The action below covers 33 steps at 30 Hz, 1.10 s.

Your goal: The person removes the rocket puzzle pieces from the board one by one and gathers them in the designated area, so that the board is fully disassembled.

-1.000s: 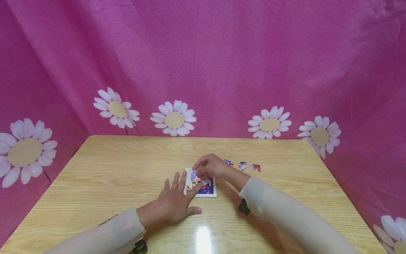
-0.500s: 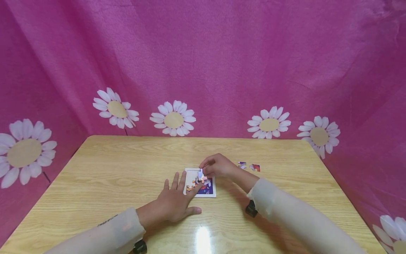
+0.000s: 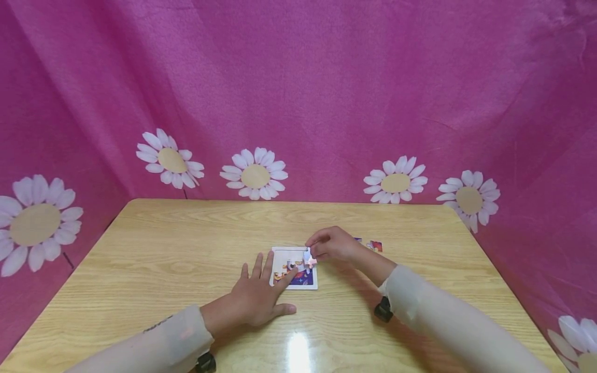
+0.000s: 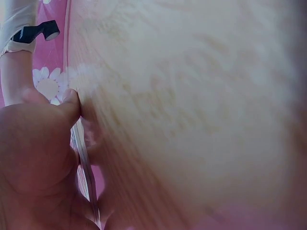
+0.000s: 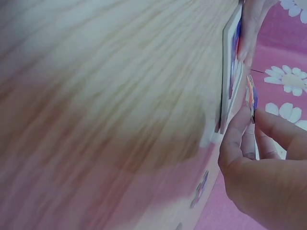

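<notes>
A white-framed jigsaw puzzle tray [image 3: 315, 281] lies flat on the table, its lower part filled with purple, orange and red pieces. My left hand [image 3: 255, 299] lies spread with straight fingers, the fingertips resting on the tray's left side and index finger across its lower pieces. Between thumb and fingers, my right hand [image 3: 333, 244] pinches a pale blue and pink puzzle piece [image 3: 309, 258] over the tray's right edge. In the right wrist view this puzzle piece [image 5: 252, 96] is tilted on edge, just apart from the tray [image 5: 225, 86]. The left wrist view shows mostly palm and thumb [image 4: 71, 101].
Loose puzzle pieces lie right of the tray: a red and purple piece [image 3: 375, 246] and another piece [image 3: 357, 239] partly behind my right hand. The wooden table [image 3: 186, 233] ends at a pink curtain [image 3: 298, 103] with daisies. Light glares on the table [image 3: 298, 347] near the front.
My right hand has moved to the right with the puzzle piece, from the tray's middle to its right edge. It now covers one loose piece seen earlier. The left hand has stayed still.
</notes>
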Tool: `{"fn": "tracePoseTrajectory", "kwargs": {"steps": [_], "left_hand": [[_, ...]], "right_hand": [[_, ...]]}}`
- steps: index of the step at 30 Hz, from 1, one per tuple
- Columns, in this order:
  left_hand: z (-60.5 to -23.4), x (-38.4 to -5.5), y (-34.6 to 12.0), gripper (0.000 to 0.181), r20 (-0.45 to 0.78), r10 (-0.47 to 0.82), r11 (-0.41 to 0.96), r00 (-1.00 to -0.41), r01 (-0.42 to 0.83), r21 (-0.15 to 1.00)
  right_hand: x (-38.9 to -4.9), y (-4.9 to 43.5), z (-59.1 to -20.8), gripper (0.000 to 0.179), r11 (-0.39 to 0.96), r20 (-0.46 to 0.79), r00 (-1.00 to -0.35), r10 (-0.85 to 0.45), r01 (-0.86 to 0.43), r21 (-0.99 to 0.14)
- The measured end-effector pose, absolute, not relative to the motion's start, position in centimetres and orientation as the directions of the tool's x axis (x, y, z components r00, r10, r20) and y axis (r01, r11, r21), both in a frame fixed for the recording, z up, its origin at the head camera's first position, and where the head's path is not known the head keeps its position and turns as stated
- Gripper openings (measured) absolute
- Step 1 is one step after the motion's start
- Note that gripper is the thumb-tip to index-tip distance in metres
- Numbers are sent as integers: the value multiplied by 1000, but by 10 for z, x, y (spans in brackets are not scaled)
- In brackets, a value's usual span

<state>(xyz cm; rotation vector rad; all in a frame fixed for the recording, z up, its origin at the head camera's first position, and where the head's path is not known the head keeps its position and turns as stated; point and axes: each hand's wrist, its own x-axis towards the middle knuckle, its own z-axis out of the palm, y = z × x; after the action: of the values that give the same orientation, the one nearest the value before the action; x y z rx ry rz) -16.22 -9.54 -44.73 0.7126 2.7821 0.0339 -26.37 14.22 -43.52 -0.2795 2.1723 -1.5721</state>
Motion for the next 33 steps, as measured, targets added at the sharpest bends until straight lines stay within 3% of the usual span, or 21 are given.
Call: {"fn": "tracePoseTrajectory", "kwargs": {"steps": [24, 33], "left_hand": [[-447, -161, -96, 81, -255, 474, 880, -843, 463, 104], [-449, -162, -95, 81, -252, 470, 882, -846, 461, 101]], "right_hand": [[-254, 183, -444, 24, 287, -245, -900, -362, 143, -947], [-251, 189, -442, 19, 407, -221, -921, -321, 76, -910]]}}
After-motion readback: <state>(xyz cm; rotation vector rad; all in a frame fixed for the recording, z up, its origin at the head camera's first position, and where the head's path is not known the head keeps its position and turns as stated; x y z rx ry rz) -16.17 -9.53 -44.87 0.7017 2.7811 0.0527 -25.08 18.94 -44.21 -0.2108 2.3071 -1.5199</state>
